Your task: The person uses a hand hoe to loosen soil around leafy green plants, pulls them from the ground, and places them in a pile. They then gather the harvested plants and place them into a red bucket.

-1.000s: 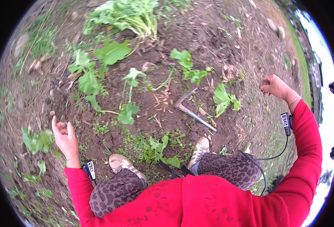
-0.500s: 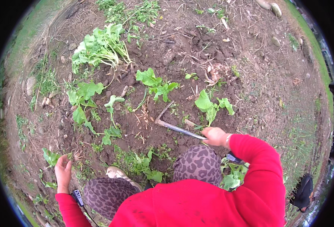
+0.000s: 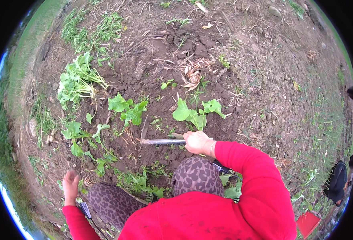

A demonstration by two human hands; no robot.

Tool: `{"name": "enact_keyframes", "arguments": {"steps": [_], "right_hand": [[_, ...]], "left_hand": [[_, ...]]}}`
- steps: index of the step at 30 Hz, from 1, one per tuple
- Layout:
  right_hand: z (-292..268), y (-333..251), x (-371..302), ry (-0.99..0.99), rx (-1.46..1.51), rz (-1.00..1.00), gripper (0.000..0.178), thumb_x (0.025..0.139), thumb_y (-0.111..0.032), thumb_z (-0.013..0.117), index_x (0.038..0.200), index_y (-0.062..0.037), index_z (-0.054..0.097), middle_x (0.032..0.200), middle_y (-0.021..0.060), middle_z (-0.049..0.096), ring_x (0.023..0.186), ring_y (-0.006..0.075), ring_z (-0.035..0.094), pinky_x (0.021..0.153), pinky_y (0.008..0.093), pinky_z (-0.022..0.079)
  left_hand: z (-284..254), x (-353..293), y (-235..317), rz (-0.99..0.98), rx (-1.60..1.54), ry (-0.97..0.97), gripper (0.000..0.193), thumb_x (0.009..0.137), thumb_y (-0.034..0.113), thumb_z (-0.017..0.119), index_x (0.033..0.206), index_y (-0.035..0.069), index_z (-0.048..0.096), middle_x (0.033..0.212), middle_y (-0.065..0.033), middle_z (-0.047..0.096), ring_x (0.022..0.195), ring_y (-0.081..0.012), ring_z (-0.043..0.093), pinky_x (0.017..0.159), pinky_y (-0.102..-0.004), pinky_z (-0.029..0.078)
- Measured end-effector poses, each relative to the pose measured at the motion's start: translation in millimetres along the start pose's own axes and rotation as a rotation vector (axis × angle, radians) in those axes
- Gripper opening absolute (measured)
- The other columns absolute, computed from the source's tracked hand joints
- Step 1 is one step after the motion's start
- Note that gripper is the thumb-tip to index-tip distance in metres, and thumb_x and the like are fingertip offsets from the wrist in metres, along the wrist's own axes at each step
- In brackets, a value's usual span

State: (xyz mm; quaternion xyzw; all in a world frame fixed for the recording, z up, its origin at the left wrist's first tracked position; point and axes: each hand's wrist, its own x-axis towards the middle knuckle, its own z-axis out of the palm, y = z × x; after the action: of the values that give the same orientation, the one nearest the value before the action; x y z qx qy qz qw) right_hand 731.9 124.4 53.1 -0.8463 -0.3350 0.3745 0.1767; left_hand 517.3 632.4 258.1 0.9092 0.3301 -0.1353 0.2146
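Observation:
My right hand is wrapped around the grey handle of a small hand hoe. The hoe lies low over the soil, its narrow angled blade pointing away from me at the handle's left end. Just beyond my right knuckles stands a broad-leaved green plant; its base is partly hidden by the hand. Another leafy plant grows a little past the blade. At lower left, my left hand is closed, with curled, slightly blurred fingers. It is low near the ground, and anything inside it is hidden.
A heap of pulled leafy greens lies at the left, with cut weeds behind it. Dry husks rest beyond the right plant. Smaller plants grow by my knees. A dark object and a red piece are at right.
The view has turned, so the ground and plants appear farther left. My right hand sits closer to the base of the right plant, and the hoe handle is more level. The left hand's fingers have curled in.

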Motion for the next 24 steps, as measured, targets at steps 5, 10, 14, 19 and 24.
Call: {"name": "enact_keyframes", "arguments": {"steps": [5, 10, 14, 19, 24], "right_hand": [[-55, 35, -38, -0.02, 0.229, 0.03, 0.027, 0.079, -0.026, 0.055, 0.095, -0.0042, 0.058, 0.082, 0.0203, 0.064, 0.079, 0.0375, 0.064, 0.073, 0.0464, 0.051], [-124, 68, -98, 0.246, 0.417, 0.153, 0.022, 0.075, -0.019, 0.059, 0.091, -0.0034, 0.059, 0.073, 0.015, 0.062, 0.066, 0.0279, 0.062, 0.066, 0.0403, 0.05], [-199, 70, -101, 0.41, 0.602, 0.308, 0.017, 0.077, -0.012, 0.058, 0.092, -0.0033, 0.059, 0.067, 0.0016, 0.054, 0.055, 0.0105, 0.051, 0.052, 0.0291, 0.046], [-257, 53, -71, 0.614, 1.068, 0.159, 0.016, 0.09, -0.017, 0.059, 0.097, -0.004, 0.054, 0.063, -0.0035, 0.048, 0.043, 0.0055, 0.042, 0.037, 0.0239, 0.035], [-243, 54, -25, 0.693, 0.962, 0.56, 0.022, 0.089, -0.023, 0.064, 0.09, -0.0059, 0.051, 0.056, -0.0029, 0.044, 0.038, 0.008, 0.039, 0.034, 0.026, 0.032]], "left_hand": [[-12, 31, 78, 0.125, -0.157, -0.006, 0.03, 0.083, 0.007, 0.063, 0.111, -0.003, 0.059, 0.093, -0.0081, 0.066, 0.081, -0.0121, 0.061, 0.073, -0.0282, 0.05], [-55, 40, 105, 0.081, 0.043, 0.055, 0.032, 0.082, 0.01, 0.065, 0.111, -0.002, 0.06, 0.091, -0.0101, 0.066, 0.079, -0.0144, 0.062, 0.074, -0.0295, 0.051], [-71, 60, 117, 0.075, -0.002, 0.121, 0.035, 0.083, 0.014, 0.066, 0.113, -0.002, 0.061, 0.098, -0.0149, 0.068, 0.087, -0.0223, 0.065, 0.081, -0.0334, 0.051], [-40, 126, 143, 0.095, -0.131, 0.052, 0.033, 0.085, 0.017, 0.066, 0.111, -0.002, 0.061, 0.099, -0.0143, 0.069, 0.082, -0.0196, 0.066, 0.075, -0.0322, 0.052], [38, 242, 187, 0.111, -0.17, -0.043, 0.032, 0.082, 0.021, 0.068, 0.106, -0.001, 0.066, 0.093, -0.013, 0.07, 0.082, -0.0204, 0.067, 0.077, -0.0325, 0.052]]}}
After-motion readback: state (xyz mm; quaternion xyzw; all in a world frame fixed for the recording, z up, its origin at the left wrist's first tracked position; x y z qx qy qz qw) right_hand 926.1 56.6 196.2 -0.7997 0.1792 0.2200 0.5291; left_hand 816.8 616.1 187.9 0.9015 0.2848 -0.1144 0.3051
